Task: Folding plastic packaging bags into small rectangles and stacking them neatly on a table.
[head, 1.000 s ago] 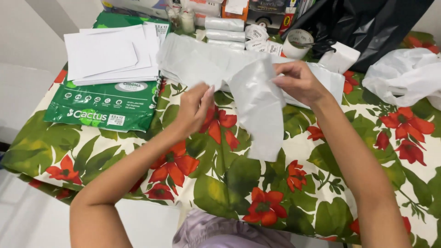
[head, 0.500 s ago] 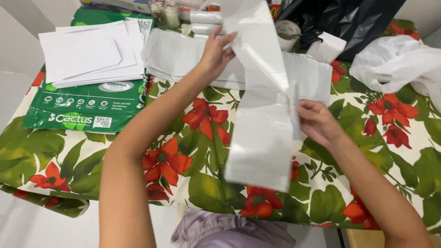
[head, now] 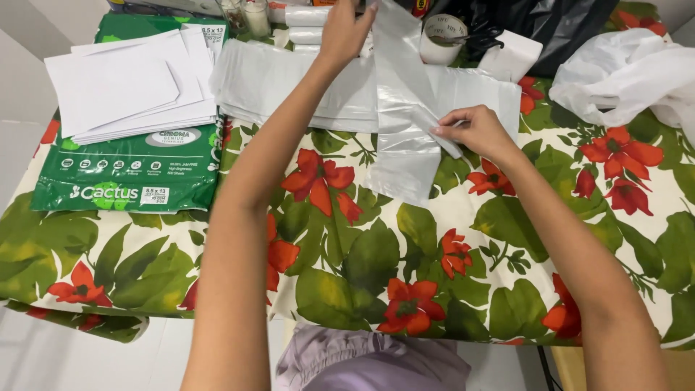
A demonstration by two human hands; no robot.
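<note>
A translucent white plastic bag (head: pixel 405 130) hangs stretched over the table. My left hand (head: pixel 346 29) pinches its top end at the far side. My right hand (head: pixel 474 132) grips its right edge near the middle, fingers closed on a fold. The bag's lower end drapes onto the flowered tablecloth (head: pixel 376 261). Under it lies a flat stack of similar plastic bags (head: pixel 282 83).
A pile of white paper sheets (head: pixel 130 87) rests on a green ream pack (head: pixel 130 181) at the left. A tape roll (head: pixel 443 38), a black bag (head: pixel 557 25) and a crumpled white plastic bag (head: pixel 630 72) sit at the back right. Small jars (head: pixel 246 14) stand at the far edge.
My left hand rose from near the table's middle to the far side, pulling the bag out long. My right hand dropped lower and now grips the bag's edge. The bag went from crumpled to stretched.
</note>
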